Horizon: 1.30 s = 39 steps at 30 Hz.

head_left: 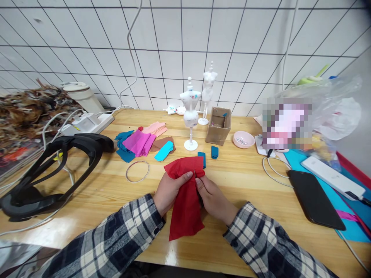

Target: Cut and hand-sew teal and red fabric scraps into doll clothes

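Observation:
A piece of red cloth (187, 210) hangs between my hands above the front of the table, its upper edge folded over. My left hand (171, 189) is closed on its left side, thumb pressed on top of the fabric. At the right edge of the cloth, my right hand (213, 195) is pinched closed. A thin dark needle (194, 173) sticks up from its fingertips against the red fabric. The right hand's lower fingers are partly hidden. Just beyond the cloth lie two small folded dark-teal cloth pieces, one (214, 152) apart and one (202, 158) partly covered.
White mini dress forms (190, 116) stand behind, beside a cardboard box (218, 131) and a pink bowl (244, 139) of small beads. Coloured cloth scraps (139, 142) and a ring (137, 171) lie left, near a black headset frame (58, 173). A black phone (320, 200) and cables are right.

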Each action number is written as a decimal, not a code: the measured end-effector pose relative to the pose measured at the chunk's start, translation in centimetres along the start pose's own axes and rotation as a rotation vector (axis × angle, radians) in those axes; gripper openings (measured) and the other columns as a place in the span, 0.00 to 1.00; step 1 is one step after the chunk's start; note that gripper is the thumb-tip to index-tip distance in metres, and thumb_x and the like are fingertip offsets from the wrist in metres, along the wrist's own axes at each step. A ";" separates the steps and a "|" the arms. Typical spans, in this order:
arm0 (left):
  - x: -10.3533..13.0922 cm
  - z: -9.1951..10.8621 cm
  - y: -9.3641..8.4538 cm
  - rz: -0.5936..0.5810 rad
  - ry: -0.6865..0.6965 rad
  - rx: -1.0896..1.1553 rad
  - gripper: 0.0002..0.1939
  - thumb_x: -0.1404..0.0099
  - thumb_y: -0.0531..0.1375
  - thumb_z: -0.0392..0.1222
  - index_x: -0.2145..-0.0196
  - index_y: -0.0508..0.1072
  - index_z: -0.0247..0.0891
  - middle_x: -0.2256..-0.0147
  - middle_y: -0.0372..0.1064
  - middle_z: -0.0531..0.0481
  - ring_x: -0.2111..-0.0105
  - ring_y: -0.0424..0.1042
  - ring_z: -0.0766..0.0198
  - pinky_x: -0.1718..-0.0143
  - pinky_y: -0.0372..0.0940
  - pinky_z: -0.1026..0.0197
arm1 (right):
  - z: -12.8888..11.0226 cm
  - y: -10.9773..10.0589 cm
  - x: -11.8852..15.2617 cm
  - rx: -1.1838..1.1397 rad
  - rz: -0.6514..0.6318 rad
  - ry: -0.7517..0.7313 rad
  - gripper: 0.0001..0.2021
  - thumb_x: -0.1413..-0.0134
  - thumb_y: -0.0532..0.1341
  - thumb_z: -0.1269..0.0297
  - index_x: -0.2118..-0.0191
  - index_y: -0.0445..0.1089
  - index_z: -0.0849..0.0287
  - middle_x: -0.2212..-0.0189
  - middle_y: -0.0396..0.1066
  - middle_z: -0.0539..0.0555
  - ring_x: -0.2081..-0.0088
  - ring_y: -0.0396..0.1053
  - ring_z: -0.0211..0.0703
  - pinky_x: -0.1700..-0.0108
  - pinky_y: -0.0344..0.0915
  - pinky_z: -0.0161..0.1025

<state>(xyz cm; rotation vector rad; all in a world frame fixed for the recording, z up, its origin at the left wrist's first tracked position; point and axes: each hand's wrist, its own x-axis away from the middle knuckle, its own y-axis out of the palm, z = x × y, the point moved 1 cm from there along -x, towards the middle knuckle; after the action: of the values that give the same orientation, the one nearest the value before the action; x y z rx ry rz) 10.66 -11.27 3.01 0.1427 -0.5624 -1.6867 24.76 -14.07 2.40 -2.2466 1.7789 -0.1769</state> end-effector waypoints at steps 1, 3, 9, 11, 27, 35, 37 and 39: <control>0.0 0.1 0.0 -0.013 -0.011 0.029 0.22 0.46 0.69 0.39 0.52 0.73 0.36 0.53 0.75 0.43 0.50 0.72 0.50 0.44 0.63 0.47 | -0.1 -0.1 0.0 0.000 0.010 -0.004 0.15 0.32 0.45 0.57 0.58 0.65 0.56 0.60 0.71 0.56 0.56 0.68 0.45 0.51 0.64 0.43; -0.1 0.5 -0.2 -0.064 -0.058 0.120 0.20 0.43 0.67 0.44 0.53 0.74 0.34 0.53 0.75 0.42 0.50 0.72 0.49 0.45 0.64 0.48 | -0.1 -0.3 0.0 0.006 0.020 0.008 0.15 0.32 0.45 0.55 0.59 0.64 0.56 0.64 0.71 0.55 0.60 0.69 0.45 0.55 0.65 0.42; -1.4 2.0 -1.8 -0.106 -0.102 0.137 0.14 0.40 0.64 0.44 0.59 0.76 0.33 0.58 0.77 0.42 0.55 0.75 0.52 0.48 0.65 0.52 | 0.2 -1.0 0.3 -0.009 -0.097 0.128 0.17 0.32 0.42 0.51 0.67 0.58 0.54 0.83 0.60 0.45 0.81 0.60 0.38 0.76 0.59 0.36; -1.7 2.2 -2.0 -0.088 -0.039 0.118 0.12 0.42 0.66 0.35 0.59 0.75 0.34 0.57 0.77 0.45 0.56 0.75 0.56 0.48 0.64 0.55 | 0.1 -1.0 0.3 0.014 -0.088 0.094 0.17 0.32 0.43 0.52 0.67 0.59 0.54 0.82 0.61 0.46 0.79 0.61 0.38 0.74 0.60 0.36; -0.6 1.4 -0.9 -0.085 -0.280 0.233 0.14 0.36 0.61 0.47 0.58 0.76 0.35 0.57 0.77 0.43 0.60 0.76 0.60 0.52 0.67 0.59 | -0.4 -1.1 0.1 0.165 -0.134 -0.043 0.13 0.33 0.45 0.61 0.58 0.65 0.56 0.65 0.72 0.56 0.64 0.69 0.46 0.59 0.65 0.42; -0.2 1.2 -0.5 -0.199 -0.262 0.174 0.19 0.43 0.68 0.43 0.55 0.75 0.35 0.53 0.75 0.41 0.51 0.72 0.51 0.46 0.64 0.53 | 0.0 -1.1 0.0 0.168 -0.074 -0.013 0.13 0.32 0.45 0.60 0.57 0.64 0.57 0.61 0.72 0.57 0.59 0.69 0.47 0.55 0.64 0.43; 0.0 1.1 -0.4 -0.160 -0.273 0.140 0.16 0.44 0.68 0.38 0.57 0.76 0.35 0.54 0.76 0.42 0.53 0.74 0.53 0.48 0.65 0.54 | 0.1 -1.1 0.0 0.163 -0.079 -0.012 0.13 0.32 0.45 0.60 0.56 0.64 0.57 0.61 0.72 0.58 0.59 0.69 0.47 0.55 0.64 0.44; 0.0 1.1 -0.5 -0.127 -0.263 0.135 0.15 0.44 0.68 0.37 0.58 0.77 0.35 0.55 0.76 0.42 0.55 0.75 0.54 0.49 0.66 0.54 | 0.2 -1.2 0.0 0.159 -0.087 -0.008 0.13 0.32 0.45 0.59 0.56 0.64 0.57 0.61 0.72 0.58 0.59 0.69 0.47 0.55 0.64 0.44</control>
<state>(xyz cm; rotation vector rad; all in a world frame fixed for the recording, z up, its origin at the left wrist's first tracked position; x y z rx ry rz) 9.76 -10.87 3.76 0.0544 -0.8803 -1.8033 25.89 -13.80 2.55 -2.2090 1.6034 -0.3149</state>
